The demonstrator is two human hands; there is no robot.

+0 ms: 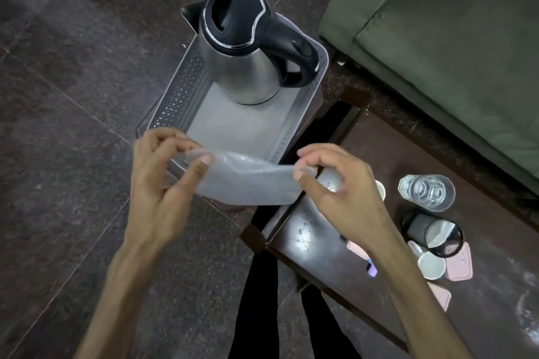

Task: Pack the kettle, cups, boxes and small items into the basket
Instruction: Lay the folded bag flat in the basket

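Observation:
A steel kettle with a black lid and handle stands upright at the far end of the grey perforated basket. Over the basket's near end, my left hand and my right hand each pinch one end of a thin translucent plastic sheet or bag, stretched between them. On the dark table to the right lie a white cup, a black mesh holder on its side with a cup inside, a clear glass and pink flat items.
The basket rests on a dark stand beside the low dark table. A green sofa fills the upper right. Dark stone floor lies to the left. Part of another white cup shows behind my right hand. My dark-clothed legs are below.

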